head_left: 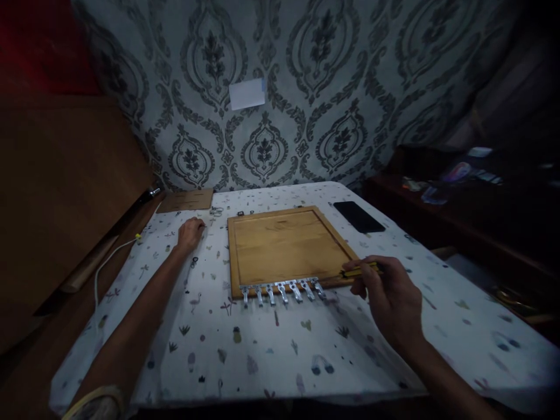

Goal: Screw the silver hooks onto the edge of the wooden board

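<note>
at the 4 o'clock corner of the wooden board point(284, 245), the right hand point(389, 297) is closed around a thin yellow tool point(361, 270), pinched between thumb and fingertips like a pen. its tip lies against the board's edge. if it is a screwdriver or a pencil, i cannot tell.

the board lies flat in the middle of the printed tablecloth point(262, 361). along its 6 o'clock edge a row of metal hooks point(282, 290) sticks out over the cloth.

the left hand point(190, 233) rests on the cloth at 9 o'clock from the board, fingers curled down. i cannot tell whether it grips something. some small metal pieces point(216, 211) lie just beside it, and a cardboard piece point(186, 200) lies at 11 o'clock. a black phone point(359, 216) lies at 2 o'clock and a white cable point(109, 256) hangs off the table's left side.

the tool seems light and stiff, so a fingertip grip near its front should be enough. the board looks rigid and rather heavy. it may slide on the smooth cloth, so it is better held at the bare side edges, away from the hooks, which look hard and pointed.
</note>
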Tool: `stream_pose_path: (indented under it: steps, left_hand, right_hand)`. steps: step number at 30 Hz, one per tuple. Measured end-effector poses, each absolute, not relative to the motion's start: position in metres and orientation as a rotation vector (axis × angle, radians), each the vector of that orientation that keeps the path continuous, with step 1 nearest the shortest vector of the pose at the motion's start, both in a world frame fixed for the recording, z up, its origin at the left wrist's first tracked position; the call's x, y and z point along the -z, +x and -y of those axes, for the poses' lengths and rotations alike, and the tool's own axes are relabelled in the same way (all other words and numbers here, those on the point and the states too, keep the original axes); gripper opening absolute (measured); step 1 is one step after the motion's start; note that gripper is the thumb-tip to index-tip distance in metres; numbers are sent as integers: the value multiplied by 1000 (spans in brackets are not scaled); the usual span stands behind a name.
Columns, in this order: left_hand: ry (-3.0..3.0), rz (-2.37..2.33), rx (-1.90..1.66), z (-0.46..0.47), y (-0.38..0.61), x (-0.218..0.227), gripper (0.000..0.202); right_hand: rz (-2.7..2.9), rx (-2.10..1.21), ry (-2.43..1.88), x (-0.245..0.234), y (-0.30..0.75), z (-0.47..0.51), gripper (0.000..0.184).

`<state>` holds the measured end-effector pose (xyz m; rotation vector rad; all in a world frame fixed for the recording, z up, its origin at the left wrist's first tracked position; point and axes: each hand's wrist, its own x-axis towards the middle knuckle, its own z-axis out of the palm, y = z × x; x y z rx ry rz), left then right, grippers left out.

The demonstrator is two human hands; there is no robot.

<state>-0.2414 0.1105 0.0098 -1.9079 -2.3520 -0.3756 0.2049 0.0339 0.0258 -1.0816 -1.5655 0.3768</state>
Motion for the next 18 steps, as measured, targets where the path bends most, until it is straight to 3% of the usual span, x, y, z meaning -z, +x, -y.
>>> stream_pose_path:
  steps: [8, 11, 18]
  left_hand:
    - [-1972, 2318, 541, -100, -233, -13, 38]
    - [-2010, 2294, 667, -97, -219, -17, 19]
    - [-2601, 2083, 1041, -83, -127, -25, 27]
  right_hand:
    - [1526, -430, -1030, -21, 204, -33, 27]
    - [1520, -451, -1007, -19, 204, -33, 25]
    - [1517, -495, -982, -16, 205, -33, 18]
